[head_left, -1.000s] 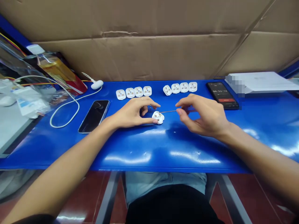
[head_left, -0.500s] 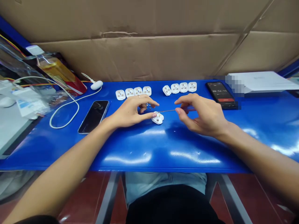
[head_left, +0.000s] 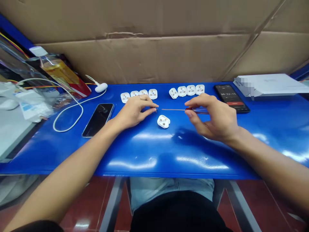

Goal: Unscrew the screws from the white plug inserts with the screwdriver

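- Head view: the left hand [head_left: 134,111] is near the middle of the blue table [head_left: 149,156], its thumb and index finger almost meeting beside some tiny metal pieces [head_left: 156,110] (too small to name surely); I cannot tell whether those fingers grip one.
- The right hand [head_left: 214,119] has its thumb and index finger closed round the red handle of a thin screwdriver [head_left: 173,110], whose metal shaft points left, its tip near the left fingertips but apart from them.
- A white plug shell [head_left: 163,121] with brass-coloured fittings lies on the table between the hands, nearer the person than the screwdriver shaft, touched by neither hand.
- Behind the left hand is a row of four white plug pieces [head_left: 153,94] (partly hidden by that hand).
- To the right, a second row of four plug shells [head_left: 190,90] lies near the cardboard [head_left: 154,61]; its leftmost one sits askew.
- A dark-screened phone [head_left: 98,120] lies beside the left forearm.
- Beyond the right hand, a black phone [head_left: 233,98] shows 00:52:15, next to a white box [head_left: 270,84].
- At the far left a capped bottle [head_left: 59,72] leans, near a looped white cable [head_left: 63,131].
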A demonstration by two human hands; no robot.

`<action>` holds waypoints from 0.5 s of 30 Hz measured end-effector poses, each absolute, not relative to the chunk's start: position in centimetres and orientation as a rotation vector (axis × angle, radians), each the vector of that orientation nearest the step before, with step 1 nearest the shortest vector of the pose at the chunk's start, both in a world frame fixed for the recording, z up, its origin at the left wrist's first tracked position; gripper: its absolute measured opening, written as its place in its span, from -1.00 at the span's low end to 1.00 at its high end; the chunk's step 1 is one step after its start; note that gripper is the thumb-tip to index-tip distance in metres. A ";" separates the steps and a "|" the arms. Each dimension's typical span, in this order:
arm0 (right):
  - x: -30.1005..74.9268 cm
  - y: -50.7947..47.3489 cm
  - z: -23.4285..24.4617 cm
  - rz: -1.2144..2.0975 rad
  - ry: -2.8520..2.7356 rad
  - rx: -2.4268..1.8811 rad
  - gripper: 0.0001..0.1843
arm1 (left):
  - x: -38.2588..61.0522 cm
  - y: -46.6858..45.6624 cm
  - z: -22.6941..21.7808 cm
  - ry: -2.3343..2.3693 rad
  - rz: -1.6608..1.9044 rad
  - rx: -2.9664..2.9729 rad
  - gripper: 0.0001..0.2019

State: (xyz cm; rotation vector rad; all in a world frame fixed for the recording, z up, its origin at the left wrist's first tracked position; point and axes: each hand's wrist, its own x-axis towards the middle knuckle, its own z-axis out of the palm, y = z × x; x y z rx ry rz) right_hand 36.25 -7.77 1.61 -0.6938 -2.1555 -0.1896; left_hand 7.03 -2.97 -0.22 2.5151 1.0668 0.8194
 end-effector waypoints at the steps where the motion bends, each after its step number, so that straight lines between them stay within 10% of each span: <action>1: 36.2 -7.7 1.6 -0.185 -2.155 -0.677 -0.77 | 6.9 -2.7 -0.5 1.059 0.793 2.533 -0.77; 15: 36.5 -8.0 1.7 -0.254 -2.161 -0.717 -0.78 | 7.3 -3.8 0.8 1.060 0.933 2.479 -0.63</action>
